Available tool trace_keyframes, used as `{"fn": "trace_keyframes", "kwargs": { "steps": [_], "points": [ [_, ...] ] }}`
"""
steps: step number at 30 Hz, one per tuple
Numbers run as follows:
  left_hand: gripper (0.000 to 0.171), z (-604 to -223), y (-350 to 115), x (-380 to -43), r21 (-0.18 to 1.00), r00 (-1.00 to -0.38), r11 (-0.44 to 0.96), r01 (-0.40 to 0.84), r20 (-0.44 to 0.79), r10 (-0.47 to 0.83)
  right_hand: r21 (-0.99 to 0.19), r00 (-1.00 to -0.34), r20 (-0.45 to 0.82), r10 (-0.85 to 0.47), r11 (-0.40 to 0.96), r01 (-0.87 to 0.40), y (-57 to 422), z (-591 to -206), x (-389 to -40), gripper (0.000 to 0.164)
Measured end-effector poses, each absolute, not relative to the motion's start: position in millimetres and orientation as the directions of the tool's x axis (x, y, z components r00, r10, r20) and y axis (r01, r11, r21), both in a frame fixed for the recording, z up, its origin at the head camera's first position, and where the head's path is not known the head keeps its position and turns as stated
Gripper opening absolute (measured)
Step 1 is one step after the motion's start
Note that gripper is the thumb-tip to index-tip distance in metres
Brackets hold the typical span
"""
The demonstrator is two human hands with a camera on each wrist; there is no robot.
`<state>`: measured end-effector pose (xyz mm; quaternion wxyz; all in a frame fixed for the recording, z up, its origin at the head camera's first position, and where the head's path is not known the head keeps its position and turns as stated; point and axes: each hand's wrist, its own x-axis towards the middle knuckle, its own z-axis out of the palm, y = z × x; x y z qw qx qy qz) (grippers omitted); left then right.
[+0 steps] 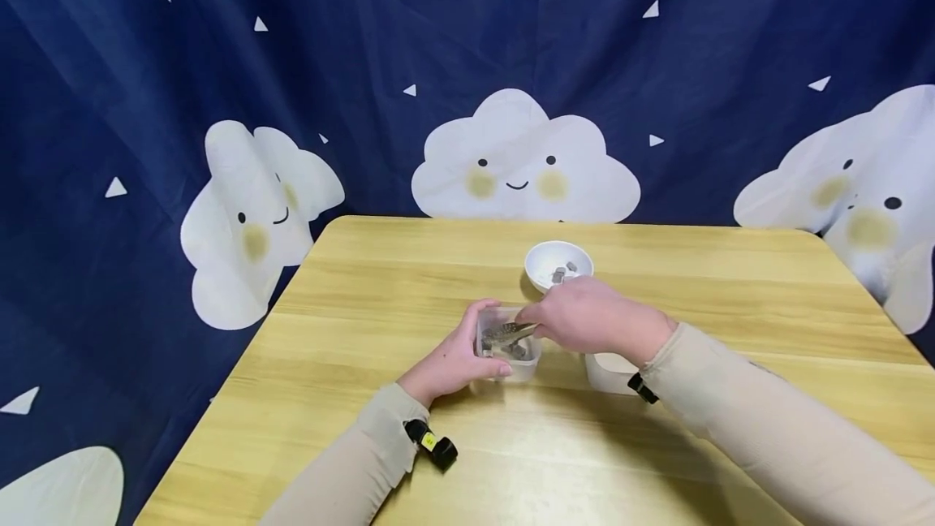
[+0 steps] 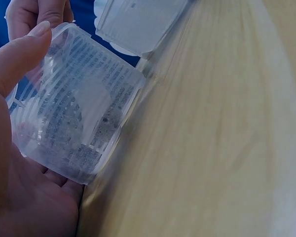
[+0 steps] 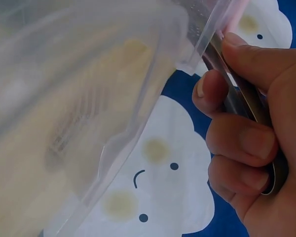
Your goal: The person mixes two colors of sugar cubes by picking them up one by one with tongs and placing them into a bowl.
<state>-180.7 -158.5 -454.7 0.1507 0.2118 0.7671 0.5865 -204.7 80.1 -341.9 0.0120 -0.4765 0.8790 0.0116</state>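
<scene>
My left hand grips a clear plastic container, thumb at the near side and fingers round the far left side. Several grey chunks lie inside it. My right hand holds metal tongs, whose tips reach into the container among the chunks. In the right wrist view, the fingers and thumb curl round the arms of the tongs, with the bent end near the palm. Whether the tips hold a chunk I cannot tell. The left wrist view shows the container's translucent ribbed wall close up.
Behind the right hand stands a white bowl with a few grey pieces in it. A second plastic container sits right of the first, partly hidden under the right wrist. The wooden table ends at a dark blue cloud-patterned curtain.
</scene>
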Motion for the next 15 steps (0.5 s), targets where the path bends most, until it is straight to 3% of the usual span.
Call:
{"fn": "trace_keyframes", "kwargs": {
  "steps": [5, 10, 15],
  "points": [
    [0.102, -453.3, -159.1, -180.9, 0.965, -0.870, 0.224, 0.137, 0.010, 0.492, 0.023, -0.543, 0.009, -0.840, 0.543, -0.839, 85.7, -335.1, -202.2, 0.026],
    [0.104, -454.7, -159.3, -179.1, 0.974, -0.865, 0.198, 0.112, -0.002, 0.502, 0.049, -0.490, 0.105, -0.865, 0.497, -0.866, 97.4, -329.0, -198.8, 0.026],
    [0.104, -454.2, -159.1, -179.5, 0.964, -0.874, 0.226, 0.139, 0.012, 0.486, 0.032, -0.525, 0.175, -0.833, 0.537, -0.843, 115.0, -321.8, -198.1, 0.030]
  ]
}}
